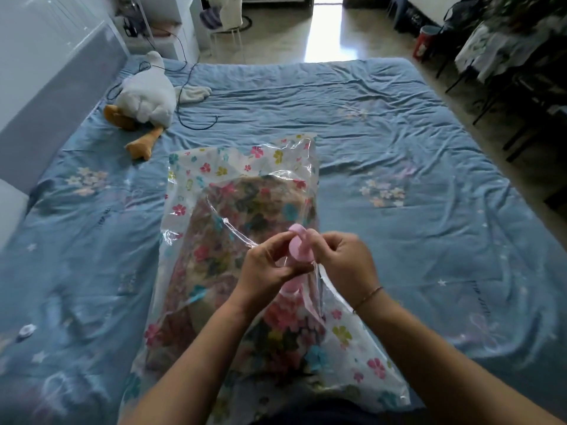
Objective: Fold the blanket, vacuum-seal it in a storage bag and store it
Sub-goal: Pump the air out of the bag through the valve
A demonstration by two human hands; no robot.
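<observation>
left hand (267,265) and right hand (343,259) are both pinching the pink valve (302,251) with curled fingers, storage bag (214,167) lying on the bed (399,118), blanket (236,216) inside

Glossy plastic film over soft cloth, laid on a matt sheet.
The storage bag (242,167) is seen to be thin clear plastic, shiny and crinkled, printed with small flowers. The blanket (245,210) inside is shown as soft, fleecy cloth in a dull floral print. The pink valve (302,250) is made of smooth plastic with a faint sheen. The bed sheet (383,118) is matt, creased blue cloth. The plush goose (147,93) is covered in white fuzzy fabric. The floor (322,35) is polished and reflective.
</observation>
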